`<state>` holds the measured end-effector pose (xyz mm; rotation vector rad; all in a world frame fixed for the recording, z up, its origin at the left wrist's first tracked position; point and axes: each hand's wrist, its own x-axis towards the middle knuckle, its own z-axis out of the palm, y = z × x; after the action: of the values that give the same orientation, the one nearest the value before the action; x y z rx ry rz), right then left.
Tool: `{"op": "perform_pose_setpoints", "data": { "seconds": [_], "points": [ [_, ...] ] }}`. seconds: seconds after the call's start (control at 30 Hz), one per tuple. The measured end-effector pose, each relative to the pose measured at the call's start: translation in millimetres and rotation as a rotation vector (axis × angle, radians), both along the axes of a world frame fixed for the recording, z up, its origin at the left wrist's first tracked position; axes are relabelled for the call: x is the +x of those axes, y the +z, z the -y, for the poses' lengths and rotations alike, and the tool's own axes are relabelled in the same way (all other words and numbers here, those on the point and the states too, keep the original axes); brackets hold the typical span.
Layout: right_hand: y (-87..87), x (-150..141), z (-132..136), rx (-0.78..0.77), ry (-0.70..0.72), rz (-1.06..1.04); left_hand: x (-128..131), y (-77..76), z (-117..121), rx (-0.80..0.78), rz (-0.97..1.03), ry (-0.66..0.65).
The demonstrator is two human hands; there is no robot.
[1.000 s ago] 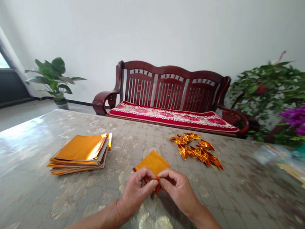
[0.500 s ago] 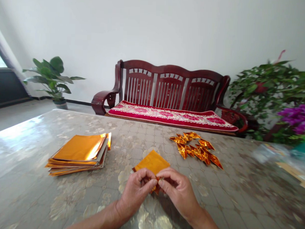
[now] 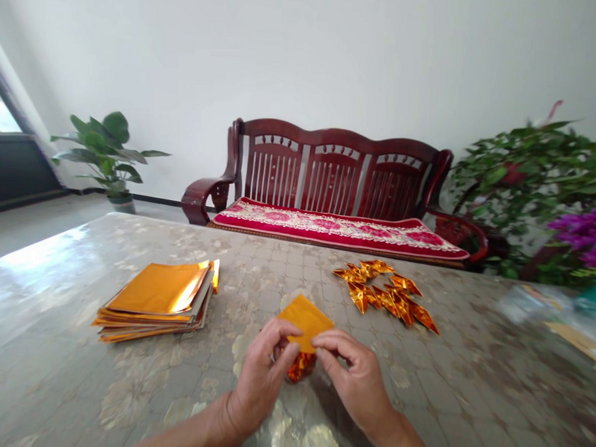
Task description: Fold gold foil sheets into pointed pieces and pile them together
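Note:
My left hand (image 3: 260, 379) and my right hand (image 3: 354, 379) meet at the near middle of the table, each pinching the same sheet of gold foil paper (image 3: 305, 318). The sheet's far part sticks up flat and orange, while its near end is crumpled into a shiny fold between my fingertips. A stack of flat gold foil sheets (image 3: 158, 298) lies to the left. A heap of several folded gold foil pieces (image 3: 386, 293) lies to the right, beyond my right hand.
The table (image 3: 54, 345) has a glossy patterned cover. Behind it stand a dark red wooden bench (image 3: 328, 185) with a red cushion, a potted plant (image 3: 107, 155) at the left and leafy plants with purple flowers (image 3: 548, 193) at the right. Blurred packaging (image 3: 559, 314) lies on the table's right.
My hands have lifted the sheet's near end and parted slightly, so a crumpled shiny fold shows between my fingers. The stack and the heap have not moved.

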<state>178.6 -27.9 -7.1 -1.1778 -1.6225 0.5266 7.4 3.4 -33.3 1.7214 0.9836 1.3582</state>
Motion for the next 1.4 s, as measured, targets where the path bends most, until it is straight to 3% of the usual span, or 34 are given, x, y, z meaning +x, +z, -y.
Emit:
{"op": "perform_pose_setpoints", "data": {
  "seconds": [0.13,0.2,0.33,0.5,0.67,0.8,0.93,1.1,1.4],
  "points": [
    [-11.2,7,-6,-0.066,-0.106,-0.09,-4,1.4,-9,-0.076,0.085,0.138],
    [-12.3,10,-7,-0.082,-0.093,-0.081,-5,1.5,-13,-0.138,0.103,0.166],
    [-3.6,17,-6,-0.083,0.109,-0.02,-5,-0.8,-15,-0.172,0.07,0.156],
    [12.3,25,-4,-0.188,0.37,0.065,-4,-3.9,-15,-0.093,-0.03,0.115],
    [21.6,22,4,-0.283,0.49,0.32,-6,-4.5,-17,-0.067,-0.045,0.081],
    [25.1,17,11,-0.246,0.463,0.532,-6,-6.2,-18,-0.026,-0.046,0.054],
    [23.8,16,9,-0.264,0.418,0.56,-6,-8.6,-18,0.024,-0.035,0.002],
    [19.5,23,3,-0.298,0.342,0.378,-4,-7.2,-16,0.016,-0.057,-0.071],
    [17.1,25,-3,-0.334,0.247,0.095,-1,6.7,-3,-0.189,-0.143,-0.206]
  ]
}}
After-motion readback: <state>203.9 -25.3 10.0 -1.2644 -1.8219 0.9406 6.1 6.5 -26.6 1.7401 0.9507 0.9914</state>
